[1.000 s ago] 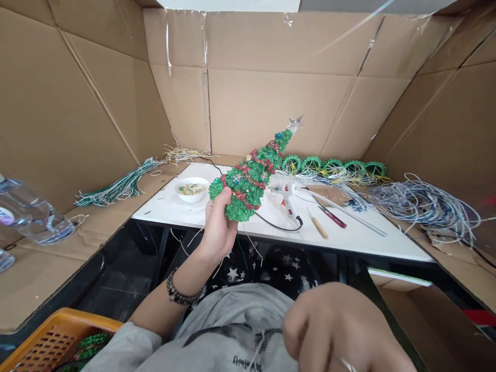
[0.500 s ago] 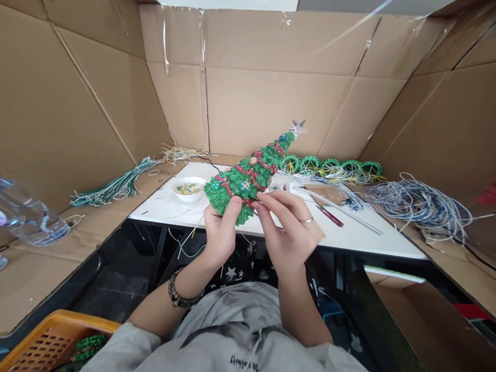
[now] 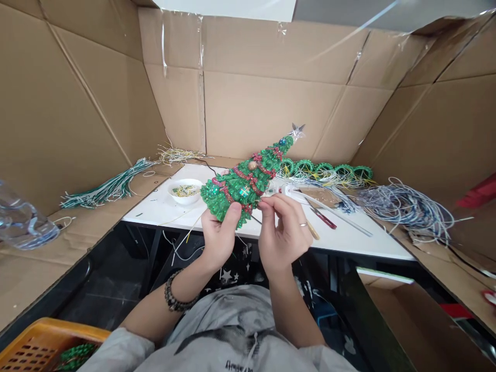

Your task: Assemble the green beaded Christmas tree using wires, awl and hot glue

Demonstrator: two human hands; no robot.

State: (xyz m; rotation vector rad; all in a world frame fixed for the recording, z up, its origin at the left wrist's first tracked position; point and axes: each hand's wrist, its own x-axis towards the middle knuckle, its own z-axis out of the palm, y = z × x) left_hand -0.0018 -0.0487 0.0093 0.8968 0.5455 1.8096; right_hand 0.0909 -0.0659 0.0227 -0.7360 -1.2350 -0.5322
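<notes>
A small green Christmas tree [image 3: 232, 188] with red garlands, small ornaments and a clear star [image 3: 297, 131] at its tip is held tilted, its top pointing up and to the right. My left hand [image 3: 219, 235] grips it by the base, thumb across the front lower edge. At the tree's lower right side, my right hand [image 3: 284, 227] is closed in a pinch, fingertips by the red trim. What the pinch holds is too small to make out. Thin white and yellow wires [image 3: 189, 235] hang beneath the tree.
Left of the tree, a white bowl [image 3: 170, 194] holds small wire bits. On the white table [image 3: 364, 245] lie red-handled pliers [image 3: 324, 219] and a glue gun [image 3: 289, 189]. Behind are green wired rings [image 3: 304, 168]; wire bundles [image 3: 406, 206] flank the table. Cardboard walls [image 3: 271, 98] enclose it.
My right hand has drawn slightly down from the tree's side, fingers curling into a tighter pinch. A wooden handle now shows beside it. The tree stays in my left hand; the view has shifted slightly.
</notes>
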